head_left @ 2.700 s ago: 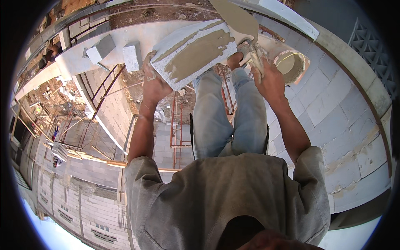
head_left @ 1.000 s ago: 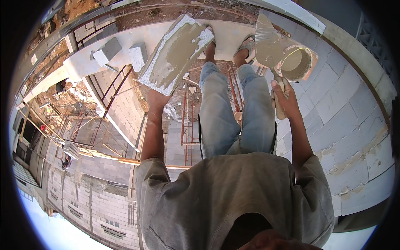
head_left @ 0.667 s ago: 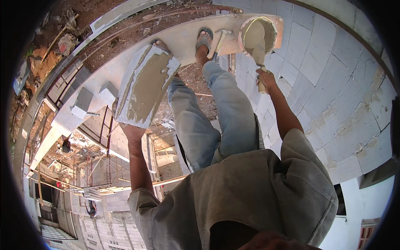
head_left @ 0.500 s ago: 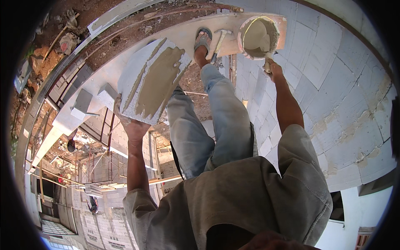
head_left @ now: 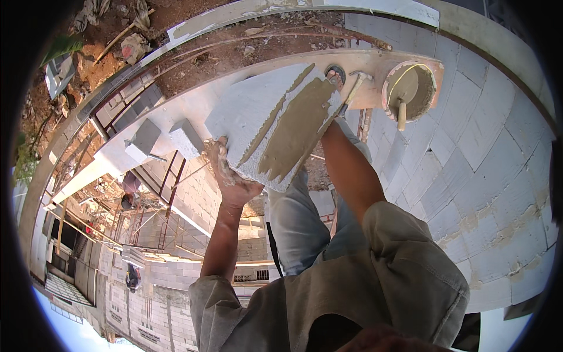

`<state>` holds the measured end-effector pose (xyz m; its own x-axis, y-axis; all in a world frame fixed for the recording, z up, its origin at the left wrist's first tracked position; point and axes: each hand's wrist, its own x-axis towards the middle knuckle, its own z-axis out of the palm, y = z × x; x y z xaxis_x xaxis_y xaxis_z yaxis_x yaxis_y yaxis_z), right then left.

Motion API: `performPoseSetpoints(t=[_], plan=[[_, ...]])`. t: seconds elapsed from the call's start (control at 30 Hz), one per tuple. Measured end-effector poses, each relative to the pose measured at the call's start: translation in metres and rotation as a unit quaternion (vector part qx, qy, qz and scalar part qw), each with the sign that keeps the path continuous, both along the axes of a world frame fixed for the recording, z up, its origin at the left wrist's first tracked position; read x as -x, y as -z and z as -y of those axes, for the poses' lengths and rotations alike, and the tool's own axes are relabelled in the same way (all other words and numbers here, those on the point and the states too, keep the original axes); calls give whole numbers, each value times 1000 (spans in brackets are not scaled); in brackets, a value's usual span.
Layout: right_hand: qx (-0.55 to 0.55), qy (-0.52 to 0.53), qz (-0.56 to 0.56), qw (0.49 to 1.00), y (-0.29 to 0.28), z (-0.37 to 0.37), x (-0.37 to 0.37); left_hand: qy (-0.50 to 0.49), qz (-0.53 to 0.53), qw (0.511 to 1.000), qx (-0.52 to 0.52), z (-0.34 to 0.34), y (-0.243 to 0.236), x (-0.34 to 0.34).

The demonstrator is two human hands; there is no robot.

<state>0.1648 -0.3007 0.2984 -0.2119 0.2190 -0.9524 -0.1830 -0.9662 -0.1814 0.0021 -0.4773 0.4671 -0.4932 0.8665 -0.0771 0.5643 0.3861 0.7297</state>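
My left hand [head_left: 227, 176] is wrapped round the lower left edge of a large pale aerated-concrete block [head_left: 246, 111], thumb side against its face. Wet grey mortar [head_left: 299, 126] lies in a thick band and a thin strip across that face. The block is held tilted in front of my legs. My right forearm [head_left: 352, 167] reaches to its right edge, where the hand itself is hidden behind the block. A trowel [head_left: 402, 116] rests in the round mortar bucket [head_left: 385, 97], its pale handle sticking out over the near rim.
A plank platform [head_left: 366, 58] curves under my feet, carrying the bucket, a hammer [head_left: 353, 92] and two small block pieces [head_left: 187, 139]. A block wall [head_left: 481, 158] rises on the right. Below left are scaffolding [head_left: 167, 188] and a person [head_left: 132, 277].
My right hand has let go of the trowel, left in the bucket, and moved left behind the block. The view has shifted, with the block and left hand now further right in it.
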Motion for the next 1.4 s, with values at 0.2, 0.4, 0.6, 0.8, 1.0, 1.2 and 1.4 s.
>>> performPoseSetpoints(t=[0.2,0.4,0.6,0.8,1.0,1.2,1.4], plan=[[-11,-32,87,996,-6,16,-45,29,-60,983,171,85,136,32],[-12,-17,124,992,-7,35,-61,87,-28,996,24,43,175,58],[-24,39,87,995,21,18,-37,85,-21,993,85,-5,153,46],[-39,163,-22,986,78,-43,49,132,-110,977,129,-49,108,82],[90,261,-135,952,80,-97,146,186,-248,929,204,-90,92,169],[-15,79,-46,996,124,-111,206,164,-242,942,165,-165,120,211],[-865,-382,58,320,34,-167,179,228,-418,867,147,-176,163,263]])
